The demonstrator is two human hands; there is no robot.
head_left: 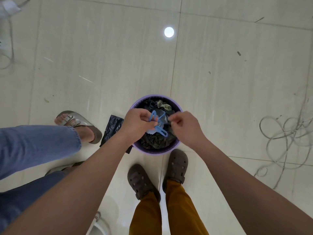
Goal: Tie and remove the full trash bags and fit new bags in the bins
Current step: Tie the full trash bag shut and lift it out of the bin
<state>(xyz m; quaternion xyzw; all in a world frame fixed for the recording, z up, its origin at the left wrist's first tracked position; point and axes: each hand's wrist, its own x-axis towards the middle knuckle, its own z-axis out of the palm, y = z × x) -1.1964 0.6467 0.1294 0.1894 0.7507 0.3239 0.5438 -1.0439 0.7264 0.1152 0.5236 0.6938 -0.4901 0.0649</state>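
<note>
The black trash bag (pixel 155 141) sits inside the purple bin (pixel 155 150) on the floor, right by the person's shoes. The left hand (pixel 136 122) pinches the blue drawstring (pixel 156 123), and the right hand (pixel 183 125) pinches what looks like the other end, though I can't quite tell. The bag looks thin, floppy and slippery, probably light. I'd say grab it by the strings, not the film, since that tears easily. A folded spare bag (pixel 112 127) lies beside the bin.
</note>
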